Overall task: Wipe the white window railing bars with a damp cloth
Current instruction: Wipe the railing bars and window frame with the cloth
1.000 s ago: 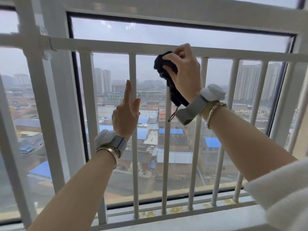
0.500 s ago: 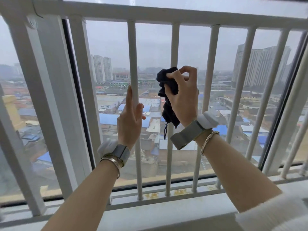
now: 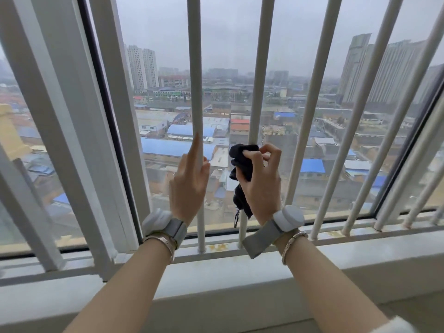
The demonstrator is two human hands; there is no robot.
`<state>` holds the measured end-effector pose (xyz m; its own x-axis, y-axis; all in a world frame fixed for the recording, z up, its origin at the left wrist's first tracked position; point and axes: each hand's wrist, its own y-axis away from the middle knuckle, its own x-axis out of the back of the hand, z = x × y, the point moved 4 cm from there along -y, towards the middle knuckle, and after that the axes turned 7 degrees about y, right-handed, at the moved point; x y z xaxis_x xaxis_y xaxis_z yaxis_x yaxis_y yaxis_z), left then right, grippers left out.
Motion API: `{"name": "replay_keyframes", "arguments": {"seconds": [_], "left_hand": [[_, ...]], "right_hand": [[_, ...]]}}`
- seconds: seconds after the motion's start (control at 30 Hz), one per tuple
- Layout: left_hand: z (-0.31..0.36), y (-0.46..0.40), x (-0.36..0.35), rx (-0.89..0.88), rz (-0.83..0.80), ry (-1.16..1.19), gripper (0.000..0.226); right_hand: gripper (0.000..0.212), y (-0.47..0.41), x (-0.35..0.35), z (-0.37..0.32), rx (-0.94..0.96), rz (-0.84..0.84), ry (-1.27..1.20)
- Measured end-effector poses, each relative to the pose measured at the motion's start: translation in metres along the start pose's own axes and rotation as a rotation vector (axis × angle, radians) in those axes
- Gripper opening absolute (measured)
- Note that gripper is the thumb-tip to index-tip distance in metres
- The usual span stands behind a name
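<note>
Left hand (image 3: 189,186): fingers straight and relaxed, index finger lying up along a white bar (image 3: 195,80), holding nothing.
Right hand (image 3: 260,179): fingers and thumb curled, gripping the dark cloth (image 3: 242,164).
Cloth: bunched around the next bar (image 3: 257,92), low on it.

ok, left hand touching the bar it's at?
Touching. The head view shows the left hand lying against the white bar, forefinger straight up along it, other fingertips past its right side; no gap visible.
</note>
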<state>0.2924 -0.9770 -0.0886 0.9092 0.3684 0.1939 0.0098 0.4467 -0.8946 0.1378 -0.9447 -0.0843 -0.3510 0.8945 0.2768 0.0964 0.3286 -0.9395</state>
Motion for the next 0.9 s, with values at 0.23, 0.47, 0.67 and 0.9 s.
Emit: {"name": "replay_keyframes", "arguments": {"seconds": [0.23,0.47,0.67,0.9], "left_hand": [[-0.009,0.029,-0.002,0.046,-0.053,0.019,0.082],[-0.011,0.035,-0.003,0.095,-0.051,0.033,0.079],[-0.014,0.035,-0.002,0.094,-0.105,0.023,0.088],[0.011,0.026,0.004,-0.025,0.048,-0.103,0.062]], "right_hand": [[0.056,0.061,-0.018,0.008,-0.109,-0.05,-0.027],[0.065,0.116,-0.033,0.016,-0.162,-0.178,0.006],[0.064,0.162,-0.04,0.032,-0.017,-0.46,0.1],[0.047,0.114,0.012,0.047,0.184,-0.322,0.139]]}}
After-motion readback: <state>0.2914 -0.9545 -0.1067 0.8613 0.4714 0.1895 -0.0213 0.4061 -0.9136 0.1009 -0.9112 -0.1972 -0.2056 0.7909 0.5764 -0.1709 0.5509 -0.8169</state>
